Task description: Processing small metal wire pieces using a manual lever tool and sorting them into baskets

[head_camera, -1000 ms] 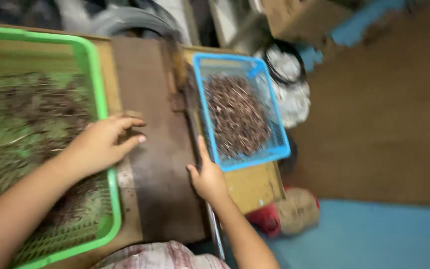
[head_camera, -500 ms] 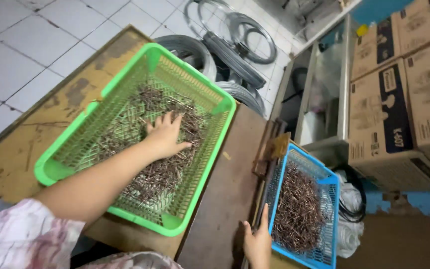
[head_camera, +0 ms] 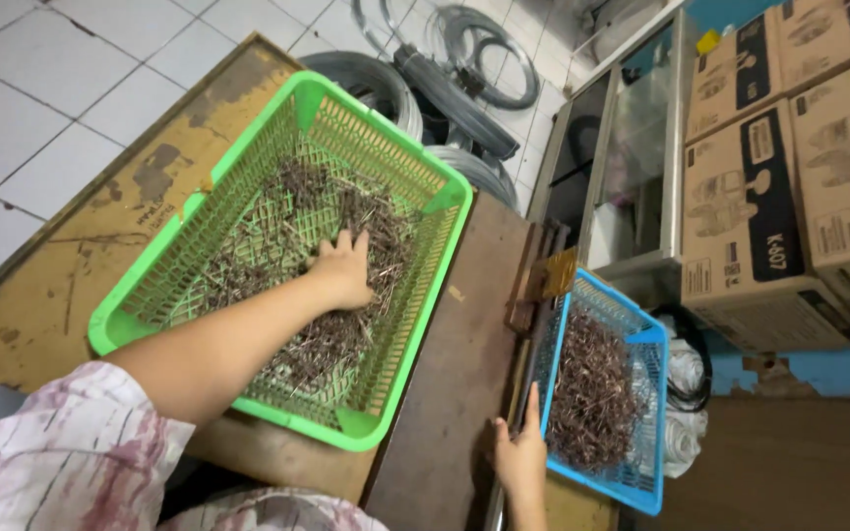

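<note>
— Green plastic basket (head_camera: 174,295), lattice-walled, sits on a worn yellow tabletop (head_camera: 61,285); what is the left hand (head_camera: 344,273) doing in it?

— It lies palm down, fingers spread, on a tangled heap of thin brown metal pins (head_camera: 346,221) that covers the basket floor. The grip is flat and wide, pressing on the heap rather than closed around anything. The bare forearm reaches in over the basket's near wall, and a sleeve with a pink and white pattern (head_camera: 61,457) shows at the lower left.

— And the right hand (head_camera: 521,454)?

— It rests at the bottom edge of the view, on the dark wooden board (head_camera: 459,383) between the two baskets. The index finger points up along the near rim of a blue plastic basket (head_camera: 641,339), touching or just beside it; I cannot tell which. It holds nothing, fingers loosely extended.

— What does the blue one carry?

— A denser pile of the same kind of brown pins (head_camera: 592,393), well apart from the green basket's load.

— Surroundings?

— Coils of grey wire (head_camera: 464,69) lie on the white tiled floor (head_camera: 61,88) beyond the tabletop. Stacked cardboard cartons (head_camera: 789,177) stand at the right, beside a glass-fronted cabinet (head_camera: 622,167). A rusty hinged metal fitting (head_camera: 541,277) sits at the board's far end, next to the blue basket's corner.
</note>
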